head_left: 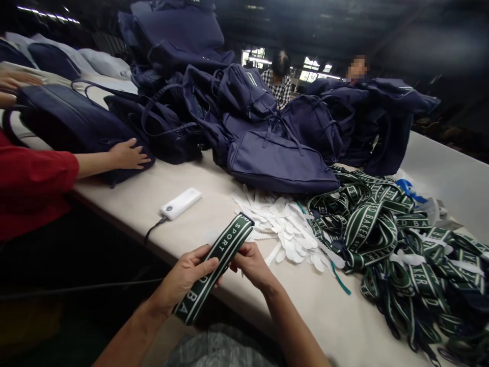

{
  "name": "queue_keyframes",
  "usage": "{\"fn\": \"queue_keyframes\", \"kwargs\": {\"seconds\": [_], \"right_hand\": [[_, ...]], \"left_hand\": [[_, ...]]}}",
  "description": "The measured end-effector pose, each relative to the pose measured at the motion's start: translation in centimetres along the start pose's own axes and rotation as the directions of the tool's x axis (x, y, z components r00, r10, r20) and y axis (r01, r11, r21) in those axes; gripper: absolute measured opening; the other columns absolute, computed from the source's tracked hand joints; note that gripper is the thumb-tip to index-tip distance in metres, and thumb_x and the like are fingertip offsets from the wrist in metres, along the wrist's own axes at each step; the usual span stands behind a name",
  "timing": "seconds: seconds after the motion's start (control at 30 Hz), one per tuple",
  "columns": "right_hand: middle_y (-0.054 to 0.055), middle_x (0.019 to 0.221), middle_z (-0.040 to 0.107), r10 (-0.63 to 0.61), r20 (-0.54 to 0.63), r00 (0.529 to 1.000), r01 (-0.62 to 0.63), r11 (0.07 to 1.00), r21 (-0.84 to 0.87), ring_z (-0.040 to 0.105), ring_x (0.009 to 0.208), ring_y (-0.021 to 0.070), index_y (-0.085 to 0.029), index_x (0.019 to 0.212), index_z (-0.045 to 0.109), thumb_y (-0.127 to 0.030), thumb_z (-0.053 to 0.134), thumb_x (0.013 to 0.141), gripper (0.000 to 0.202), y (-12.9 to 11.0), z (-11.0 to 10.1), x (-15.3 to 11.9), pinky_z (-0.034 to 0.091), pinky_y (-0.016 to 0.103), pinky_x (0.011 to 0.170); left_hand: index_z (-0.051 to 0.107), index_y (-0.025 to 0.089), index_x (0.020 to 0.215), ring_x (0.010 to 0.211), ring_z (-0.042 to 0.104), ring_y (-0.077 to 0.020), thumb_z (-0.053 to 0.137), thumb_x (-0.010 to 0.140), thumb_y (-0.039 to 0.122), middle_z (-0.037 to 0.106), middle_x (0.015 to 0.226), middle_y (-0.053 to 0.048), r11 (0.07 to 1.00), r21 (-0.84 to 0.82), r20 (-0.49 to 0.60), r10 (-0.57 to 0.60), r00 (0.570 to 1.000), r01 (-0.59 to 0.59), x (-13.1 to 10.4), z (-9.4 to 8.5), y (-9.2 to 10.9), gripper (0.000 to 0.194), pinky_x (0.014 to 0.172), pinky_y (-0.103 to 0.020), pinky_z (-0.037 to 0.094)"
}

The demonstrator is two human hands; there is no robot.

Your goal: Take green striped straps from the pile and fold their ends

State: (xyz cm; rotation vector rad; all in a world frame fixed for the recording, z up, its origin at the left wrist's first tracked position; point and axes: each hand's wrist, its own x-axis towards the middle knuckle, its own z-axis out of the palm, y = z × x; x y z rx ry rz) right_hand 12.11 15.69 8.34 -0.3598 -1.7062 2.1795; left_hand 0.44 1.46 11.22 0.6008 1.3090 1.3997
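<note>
Two bare hands hold a folded green strap (216,265) with white stripes and white lettering at the near edge of a pale worktop (336,316). The left hand (185,278) has its fingers closed around the strap's lower half, thumb laid across the front; the right hand (252,265) pinches the strap from the other side near its middle, fingers curled shut on it. The strap slants upward and away from the person, its folded upper end raised just above the worktop edge, its lower end hanging past the left wrist.

Just beyond the hands lies a scatter of small white cut pieces (282,224), and to their right a tangled heap of matching green straps (397,244) spreads across the worktop toward the right edge. A white power bank (180,203) with a dark cable lies to the left of the white pieces. Behind them, a pile of navy bags (267,137) fills the middle of the worktop.

At the left, a co-worker in a red sleeve (32,178) rests a hand (128,154) flat on another navy bag (72,127). Two other people sit behind the pile, well apart from the hands.
</note>
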Motion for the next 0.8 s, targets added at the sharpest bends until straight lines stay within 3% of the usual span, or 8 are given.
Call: {"fn": "queue_keyframes", "kwargs": {"seconds": [0.1, 0.17, 0.27, 0.4, 0.57, 0.67, 0.73, 0.8], "right_hand": [[-0.003, 0.063, 0.057, -0.020, -0.068, 0.997, 0.018, 0.999, -0.029, 0.052, 0.048, 0.0086, -0.017, 0.089, 0.065, -0.046, 0.067, 0.083, 0.030, 0.4, 0.5, -1.0, 0.043, 0.021, 0.049], [-0.005, 0.060, 0.057, -0.050, -0.227, 0.973, 0.039, 0.998, -0.054, 0.053, 0.045, 0.0094, -0.019, 0.099, 0.060, -0.044, 0.069, 0.083, 0.031, 1.2, 1.1, -1.8, 0.043, 0.021, 0.045], [-0.005, 0.057, 0.058, -0.091, -0.398, 0.913, 0.046, 0.992, -0.121, 0.053, 0.044, 0.0099, -0.019, 0.089, 0.058, -0.040, 0.072, 0.081, 0.026, 2.3, 2.2, -2.9, 0.039, 0.019, 0.041], [0.001, 0.062, 0.065, 0.011, -0.305, 0.952, -0.013, 1.000, -0.005, 0.059, 0.050, 0.0124, -0.017, 0.078, 0.063, -0.041, 0.071, 0.081, 0.026, 2.2, 2.5, -3.7, 0.047, 0.023, 0.052], [0.007, 0.082, 0.072, 0.231, -0.081, 0.970, -0.210, 0.955, 0.208, 0.069, 0.080, 0.0211, -0.017, 0.097, 0.069, -0.041, 0.079, 0.073, 0.035, 2.2, 1.8, -5.5, 0.052, 0.034, 0.082], [0.006, 0.080, 0.072, 0.212, -0.068, 0.975, -0.213, 0.977, -0.015, 0.068, 0.078, 0.0228, -0.021, 0.090, 0.073, -0.045, 0.074, 0.077, 0.028, 4.3, 1.3, -6.8, 0.052, 0.034, 0.079], [0.006, 0.075, 0.071, 0.123, -0.189, 0.974, -0.180, 0.931, -0.319, 0.067, 0.073, 0.0246, -0.027, 0.078, 0.075, -0.046, 0.069, 0.078, 0.021, 5.9, 0.7, -7.2, 0.053, 0.035, 0.073], [0.007, 0.081, 0.072, 0.014, -0.289, 0.957, -0.168, 0.839, -0.517, 0.067, 0.077, 0.0274, -0.033, 0.079, 0.077, -0.041, 0.070, 0.075, 0.011, 6.9, 0.1, -7.2, 0.054, 0.038, 0.075]], "left_hand": [[0.065, 0.013, 0.109, 0.060, 0.059, -0.0138, 0.068, 0.082, 0.046, 0.067, 0.070, -0.004, 0.997, 0.074, -0.165, 0.046, 0.985, -0.034, -0.1, -0.2, -0.2, 0.043, 0.054, -0.021, 0.044], [0.067, 0.013, 0.109, 0.060, 0.059, -0.0151, 0.069, 0.080, 0.047, 0.066, 0.068, -0.003, 0.983, 0.175, -0.263, 0.103, 0.959, -0.058, 0.1, -0.1, -0.4, 0.045, 0.053, -0.022, 0.044], [0.071, 0.015, 0.105, 0.070, 0.063, -0.0191, 0.066, 0.082, 0.044, 0.070, 0.079, -0.005, 0.933, 0.340, -0.267, 0.219, 0.939, -0.121, 0.4, 0.4, -1.3, 0.038, 0.064, -0.026, 0.050], [0.075, 0.020, 0.100, 0.092, 0.065, -0.0238, 0.060, 0.086, 0.037, 0.073, 0.088, -0.004, 0.834, 0.514, -0.146, 0.318, 0.937, -0.203, 0.8, 0.9, -2.7, 0.027, 0.089, -0.030, 0.049], [0.077, 0.020, 0.096, 0.089, 0.067, -0.0270, 0.064, 0.079, 0.036, 0.075, 0.085, -0.005, 0.875, 0.448, -0.128, 0.265, 0.956, -0.182, 0.4, 0.4, -3.0, 0.027, 0.090, -0.036, 0.051], [0.078, 0.019, 0.095, 0.084, 0.068, -0.0268, 0.065, 0.077, 0.036, 0.075, 0.081, -0.005, 0.916, 0.378, -0.059, 0.168, 0.984, -0.133, -0.2, 0.6, -3.5, 0.027, 0.082, -0.036, 0.054], [0.077, 0.018, 0.094, 0.084, 0.068, -0.0276, 0.068, 0.076, 0.037, 0.074, 0.079, -0.003, 0.934, 0.350, -0.020, 0.087, 0.996, -0.075, -0.6, 0.9, -4.3, 0.027, 0.080, -0.036, 0.054], [0.076, 0.020, 0.093, 0.088, 0.068, -0.0292, 0.072, 0.075, 0.041, 0.074, 0.081, -0.002, 0.944, 0.330, 0.017, 0.020, 1.000, -0.025, -0.9, 1.3, -5.2, 0.028, 0.082, -0.038, 0.053]]}}
